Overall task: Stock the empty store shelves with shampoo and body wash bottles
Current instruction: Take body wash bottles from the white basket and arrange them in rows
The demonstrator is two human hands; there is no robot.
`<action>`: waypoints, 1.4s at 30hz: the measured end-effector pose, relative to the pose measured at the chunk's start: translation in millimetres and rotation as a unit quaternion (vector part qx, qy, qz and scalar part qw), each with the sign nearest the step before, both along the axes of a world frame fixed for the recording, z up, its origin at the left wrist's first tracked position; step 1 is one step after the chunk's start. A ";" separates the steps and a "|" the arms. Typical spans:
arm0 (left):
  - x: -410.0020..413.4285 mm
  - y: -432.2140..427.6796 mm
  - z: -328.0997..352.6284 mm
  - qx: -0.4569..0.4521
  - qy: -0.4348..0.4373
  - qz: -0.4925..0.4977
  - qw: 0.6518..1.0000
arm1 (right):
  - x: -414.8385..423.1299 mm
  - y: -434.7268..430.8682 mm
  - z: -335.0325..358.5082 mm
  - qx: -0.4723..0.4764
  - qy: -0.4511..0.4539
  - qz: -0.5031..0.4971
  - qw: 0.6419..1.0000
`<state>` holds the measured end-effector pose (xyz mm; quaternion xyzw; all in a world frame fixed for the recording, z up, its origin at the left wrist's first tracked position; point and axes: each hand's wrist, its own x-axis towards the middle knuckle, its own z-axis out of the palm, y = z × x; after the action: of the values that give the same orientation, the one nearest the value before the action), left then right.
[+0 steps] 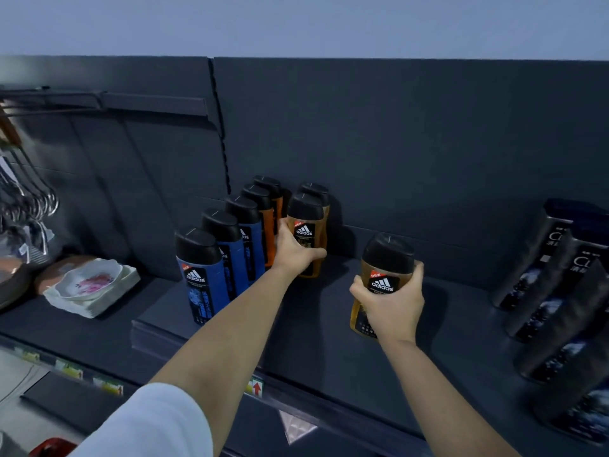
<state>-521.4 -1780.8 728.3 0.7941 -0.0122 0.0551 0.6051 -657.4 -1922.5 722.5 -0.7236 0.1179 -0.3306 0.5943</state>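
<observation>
Currently left grip [296,250] curls round an amber Adidas bottle [305,230]; right grip [392,301] clasps a second bottle [382,282], likely due at its 6 o'clock.

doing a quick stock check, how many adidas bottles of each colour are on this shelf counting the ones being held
blue adidas bottles: 3
orange adidas bottles: 2
amber adidas bottles: 3 (one in the left hand grip, one in the right hand grip, one behind)
total: 8
</observation>
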 end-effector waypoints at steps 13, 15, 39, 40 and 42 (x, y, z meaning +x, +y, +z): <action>-45.1 13.2 -1.5 0.109 0.085 0.004 0.990 | 7.0 5.1 -0.3 -0.006 -0.003 -0.020 1.000; -57.9 20.3 -8.7 0.090 0.085 -0.020 0.992 | 9.4 11.7 0.0 -0.010 -0.006 -0.014 1.000; -145.9 92.0 -19.0 0.218 0.006 -0.117 0.969 | 39.3 111.7 2.7 -0.136 0.170 0.026 0.976; -148.5 96.4 -17.6 0.230 -0.007 -0.124 0.965 | 31.6 110.7 3.6 -0.130 0.166 0.025 0.977; -155.1 107.5 -13.7 0.252 -0.037 -0.135 0.957 | 12.4 110.6 6.3 -0.123 0.160 0.015 0.979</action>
<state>-676.5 -1673.3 714.6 0.9092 -0.1554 -0.0027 0.3863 -645.1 -1811.9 728.8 -0.8367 0.1590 -0.2132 0.4788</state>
